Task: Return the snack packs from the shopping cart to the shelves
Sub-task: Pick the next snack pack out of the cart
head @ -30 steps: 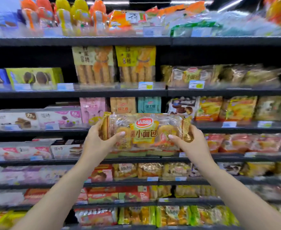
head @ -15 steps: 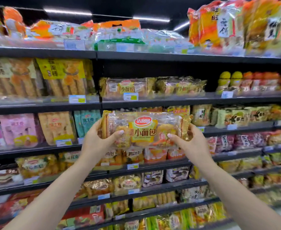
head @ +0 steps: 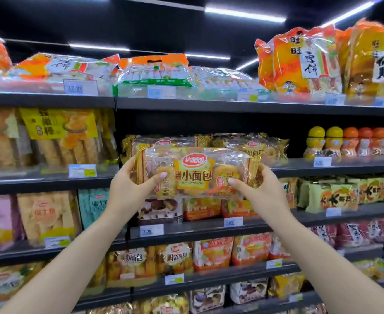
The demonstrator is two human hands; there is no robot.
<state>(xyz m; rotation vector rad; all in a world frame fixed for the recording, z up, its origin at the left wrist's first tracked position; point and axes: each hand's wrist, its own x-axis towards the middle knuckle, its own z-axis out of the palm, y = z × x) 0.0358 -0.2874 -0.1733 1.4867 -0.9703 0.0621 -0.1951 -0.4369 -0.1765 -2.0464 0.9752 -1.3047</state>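
Note:
A clear snack pack of small breads point(head: 195, 172) with a red and yellow label is held up level in front of the shelves. My left hand point(head: 130, 189) grips its left end and my right hand point(head: 258, 191) grips its right end, thumbs on the front. Directly behind it, matching bread packs point(head: 254, 147) lie on a dark shelf point(head: 336, 165). The shopping cart is out of view.
Dark shelves run across the whole view, packed with snacks. Large orange rice-cracker bags point(head: 300, 62) stand on the top shelf at right. Yellow and orange jars point(head: 349, 141) sit right of the matching packs. Tall yellow biscuit bags point(head: 61, 137) fill the left bay.
The view has swung up and to the right. Both hands have carried the pack up to the shelf holding the matching bread packs.

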